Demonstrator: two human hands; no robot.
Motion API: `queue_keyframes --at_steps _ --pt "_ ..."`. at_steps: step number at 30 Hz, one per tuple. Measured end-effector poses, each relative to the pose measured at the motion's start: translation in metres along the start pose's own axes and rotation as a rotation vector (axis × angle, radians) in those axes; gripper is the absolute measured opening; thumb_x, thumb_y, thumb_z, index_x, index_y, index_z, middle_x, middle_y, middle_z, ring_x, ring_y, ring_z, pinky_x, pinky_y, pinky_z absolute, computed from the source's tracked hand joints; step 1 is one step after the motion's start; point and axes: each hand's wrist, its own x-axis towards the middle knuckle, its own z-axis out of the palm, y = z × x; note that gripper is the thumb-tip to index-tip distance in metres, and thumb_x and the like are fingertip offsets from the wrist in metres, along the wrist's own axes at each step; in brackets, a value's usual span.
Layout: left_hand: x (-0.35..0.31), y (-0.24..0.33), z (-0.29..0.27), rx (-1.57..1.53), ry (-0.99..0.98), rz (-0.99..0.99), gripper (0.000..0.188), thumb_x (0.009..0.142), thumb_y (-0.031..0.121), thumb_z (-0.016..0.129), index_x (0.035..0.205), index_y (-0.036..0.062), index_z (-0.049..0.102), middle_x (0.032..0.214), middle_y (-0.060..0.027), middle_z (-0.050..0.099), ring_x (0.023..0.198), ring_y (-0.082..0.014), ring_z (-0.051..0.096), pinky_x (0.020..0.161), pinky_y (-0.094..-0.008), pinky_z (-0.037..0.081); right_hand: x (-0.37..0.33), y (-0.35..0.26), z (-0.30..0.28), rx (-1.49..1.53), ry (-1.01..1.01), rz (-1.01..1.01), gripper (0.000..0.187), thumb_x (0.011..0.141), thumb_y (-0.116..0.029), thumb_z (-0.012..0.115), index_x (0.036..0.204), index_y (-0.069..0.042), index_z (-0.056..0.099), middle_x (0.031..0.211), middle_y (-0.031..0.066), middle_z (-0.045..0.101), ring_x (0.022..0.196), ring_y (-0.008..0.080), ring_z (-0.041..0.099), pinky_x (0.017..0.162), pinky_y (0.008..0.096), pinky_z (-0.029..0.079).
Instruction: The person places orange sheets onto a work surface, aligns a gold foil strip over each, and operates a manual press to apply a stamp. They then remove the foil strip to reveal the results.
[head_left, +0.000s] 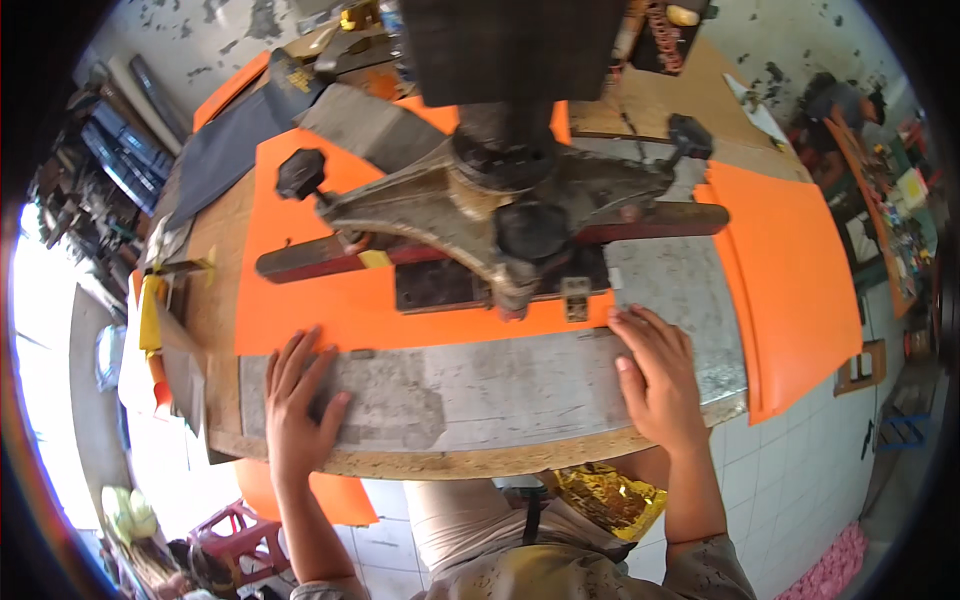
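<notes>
An orange sheet lies on the grey metal bed of a press. My left hand rests with spread fingers on the bed, its fingertips at the near left edge of the sheet. At the near right corner of the sheet, my right hand lies with fingers stretched out and touching it. Above the sheet stands the press head, with a dark plate under it and black knobs around it. A small metal block sits at the plate's right end. The head hides the middle of the sheet.
More orange sheets hang over the table's right side. Grey and dark flat pieces lie at the back left. A yellow-handled tool is at the left edge. Gold foil and a red stool are below. A person is at far right.
</notes>
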Motion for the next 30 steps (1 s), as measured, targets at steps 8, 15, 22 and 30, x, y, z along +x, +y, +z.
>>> queue_keyframes --at_steps 8,15,22,30 --pt "0.005 0.002 0.004 -0.050 0.014 0.009 0.049 0.087 0.027 0.075 0.132 0.0091 0.069 0.152 -0.0125 0.055 0.145 -0.0345 0.045 0.123 -0.0532 0.027 -0.001 -0.003 -0.004 -0.036 0.009 0.028 0.043 0.096 -0.008 0.059 0.139 -0.005 0.060 0.142 0.0092 0.063 0.137 0.0308 0.053 0.111 0.0468 0.038" --pt "0.002 0.002 -0.002 0.000 0.043 0.036 0.047 0.089 0.026 0.073 0.133 0.0088 0.068 0.152 -0.0115 0.054 0.143 -0.0329 0.046 0.122 -0.0542 0.028 -0.003 -0.006 -0.002 -0.024 0.029 0.019 0.037 0.096 -0.009 0.060 0.133 -0.004 0.064 0.141 0.0091 0.064 0.137 0.0301 0.053 0.114 0.0467 0.038" --pt "0.009 0.036 0.003 -0.096 0.042 0.221 0.049 0.093 0.027 0.070 0.134 0.0004 0.063 0.134 -0.0151 0.061 0.130 -0.0356 0.054 0.109 -0.0449 0.044 -0.014 -0.007 -0.002 -0.038 0.080 -0.004 0.036 0.095 -0.008 0.063 0.131 -0.004 0.066 0.139 0.0096 0.064 0.136 0.0311 0.053 0.113 0.0466 0.040" --pt "-0.012 0.053 0.016 0.045 0.108 0.170 0.051 0.095 0.028 0.068 0.136 -0.0009 0.060 0.135 -0.0173 0.053 0.124 -0.0371 0.054 0.104 -0.0472 0.045 -0.032 -0.019 0.003 -0.066 0.281 -0.094 0.019 0.094 -0.008 0.066 0.112 -0.002 0.069 0.118 0.0123 0.069 0.114 0.0312 0.063 0.099 0.0460 0.047"
